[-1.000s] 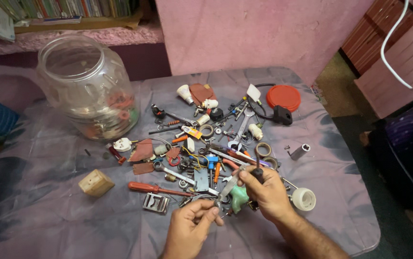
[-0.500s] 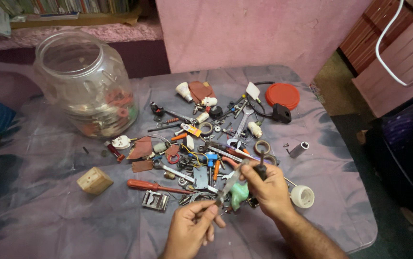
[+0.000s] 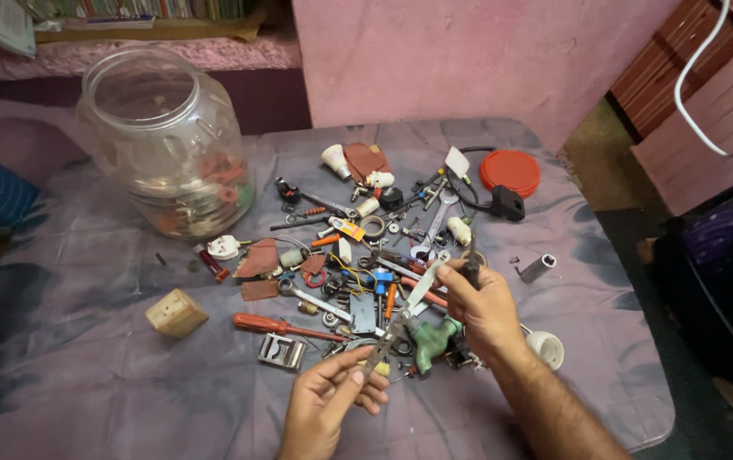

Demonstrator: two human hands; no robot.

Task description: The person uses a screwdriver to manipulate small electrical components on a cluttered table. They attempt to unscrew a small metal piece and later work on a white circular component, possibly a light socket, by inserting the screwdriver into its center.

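Note:
My left hand is near the front edge of the table and pinches the lower end of a long thin metal strip. The strip slants up and to the right over a heap of small hardware. My right hand is closed around a small dark-handled tool whose top sticks up above the fingers. A green tap fitting lies just left of my right hand, between the two hands.
A large clear plastic jar with a few parts inside stands at the back left. Around the heap lie a red lid, a wooden block, a red-handled screwdriver, a metal buckle and a metal socket. The table edge drops off at the right.
My left hand has taken the thin metal strip and raised it at a slant. My right hand has lifted slightly with the dark tool still in it.

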